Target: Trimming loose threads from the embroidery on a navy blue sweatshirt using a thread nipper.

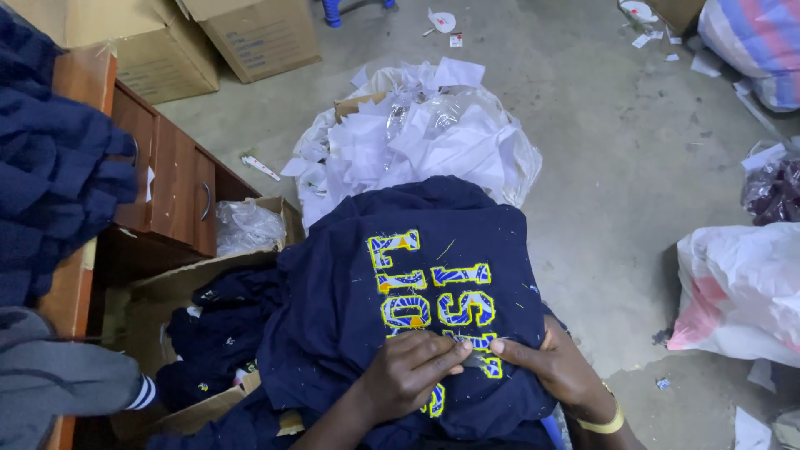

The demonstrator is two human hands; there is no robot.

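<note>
A navy blue garment with large yellow-edged patterned embroidered letters lies draped over my lap. My left hand rests on the lower letters, fingers curled and pinching at the fabric. My right hand, with a yellow band at the wrist, presses on the garment beside it, and its fingertips meet the left hand's. A small thin object shows between the fingertips; what it is I cannot tell.
A clear bag full of white paper scraps stands just beyond the garment. A cardboard box with more navy garments is at the left, beside a wooden desk with drawers. White sacks lie at the right on the concrete floor.
</note>
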